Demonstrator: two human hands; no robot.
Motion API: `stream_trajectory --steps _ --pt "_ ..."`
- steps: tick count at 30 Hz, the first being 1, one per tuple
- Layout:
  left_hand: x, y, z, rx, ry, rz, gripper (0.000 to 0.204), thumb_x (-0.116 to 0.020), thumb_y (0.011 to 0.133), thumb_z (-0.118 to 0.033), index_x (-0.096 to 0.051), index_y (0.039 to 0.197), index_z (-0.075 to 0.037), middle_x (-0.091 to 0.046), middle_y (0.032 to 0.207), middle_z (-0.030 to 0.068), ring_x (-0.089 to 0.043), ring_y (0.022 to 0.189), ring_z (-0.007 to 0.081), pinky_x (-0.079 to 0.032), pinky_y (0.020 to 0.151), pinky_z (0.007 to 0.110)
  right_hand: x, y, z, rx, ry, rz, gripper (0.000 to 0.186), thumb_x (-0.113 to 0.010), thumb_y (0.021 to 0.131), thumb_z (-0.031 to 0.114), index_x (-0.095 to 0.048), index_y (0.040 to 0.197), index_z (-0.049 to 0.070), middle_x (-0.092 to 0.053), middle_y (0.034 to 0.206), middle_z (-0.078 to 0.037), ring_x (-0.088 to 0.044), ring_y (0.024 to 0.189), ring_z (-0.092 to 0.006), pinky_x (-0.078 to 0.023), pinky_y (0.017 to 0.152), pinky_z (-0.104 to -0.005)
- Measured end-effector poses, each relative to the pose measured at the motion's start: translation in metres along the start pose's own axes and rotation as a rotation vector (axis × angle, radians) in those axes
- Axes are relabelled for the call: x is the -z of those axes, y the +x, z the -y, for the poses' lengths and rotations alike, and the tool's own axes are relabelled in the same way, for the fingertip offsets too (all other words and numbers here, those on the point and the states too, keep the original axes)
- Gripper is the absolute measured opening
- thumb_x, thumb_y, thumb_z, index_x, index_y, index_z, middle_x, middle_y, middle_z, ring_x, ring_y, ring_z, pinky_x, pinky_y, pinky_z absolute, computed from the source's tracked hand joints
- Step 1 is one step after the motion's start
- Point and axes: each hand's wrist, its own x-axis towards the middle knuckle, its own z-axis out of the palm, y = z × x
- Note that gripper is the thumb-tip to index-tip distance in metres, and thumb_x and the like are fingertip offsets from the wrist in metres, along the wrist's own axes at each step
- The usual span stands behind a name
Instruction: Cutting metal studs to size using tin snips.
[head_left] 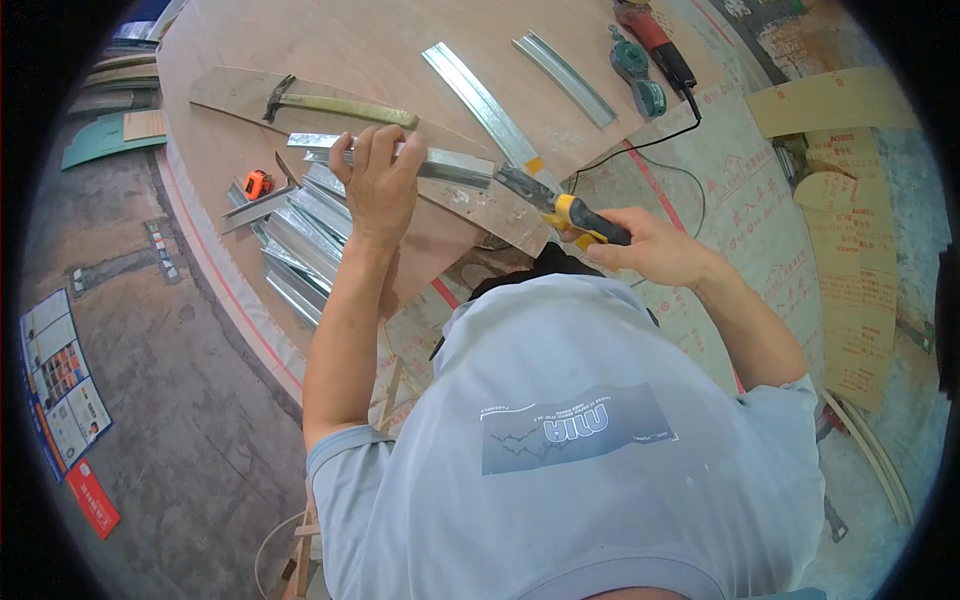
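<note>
My left hand [378,185] is closed round a short galvanized metal channel [455,167], raised over the board. In my right hand [655,245] are tin snips [565,212] with black and yellow handles; their jaws meet the channel's right end. Whether the blades are around the metal or just against it, I cannot tell. Below my left hand lies a pile of cut metal channels [305,235]. A claw hammer [340,104] with a pale yellow-green handle rests just beyond the held piece.
An orange tape measure [257,184] sits left of the pile. Two longer channels [480,105] [565,80] lie on the wooden board [330,40]. At the far right are a green chalk-line reel [636,70] and a red angle grinder [655,40], its black cord trailing toward me.
</note>
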Motion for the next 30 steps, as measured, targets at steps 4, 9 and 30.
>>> stream_trajectory --steps 4,9,30 --pt "0.002 -0.004 0.005 -0.012 0.051 -0.016 0.021 -0.069 0.08 -0.012 -0.065 0.099 -0.021 -0.06 0.104 -0.0034 -0.057 0.109 0.0152 -0.027 0.111 0.047 -0.004 0.002 0.005 0.006 -0.112 -0.022 0.037 -0.067 0.098 0.032 -0.068 0.123 0.005 -0.052 0.08 0.001 -0.048 0.077 -0.012 -0.041 0.07 -0.0313" --pt "0.003 -0.002 0.004 -0.101 0.089 -0.077 0.02 -0.069 0.08 -0.016 -0.064 0.098 -0.023 -0.059 0.103 -0.0049 -0.057 0.109 0.0139 -0.023 0.113 0.045 -0.007 0.004 -0.002 0.014 -0.174 -0.053 0.037 -0.069 0.097 0.036 -0.066 0.112 0.002 -0.054 0.08 -0.003 -0.049 0.077 -0.0161 -0.042 0.071 -0.0348" --pt "-0.001 0.026 -0.015 1.396 -1.954 -0.544 0.021 -0.074 0.091 -0.01 -0.054 0.092 -0.015 -0.05 0.073 -0.0027 -0.049 0.065 0.0115 -0.052 0.071 0.039 -0.033 0.01 -0.019 0.318 -0.439 -0.301 0.023 -0.074 0.09 0.017 -0.064 0.102 0.0 -0.059 0.09 -0.014 -0.058 0.083 -0.0327 -0.046 0.074 -0.0413"
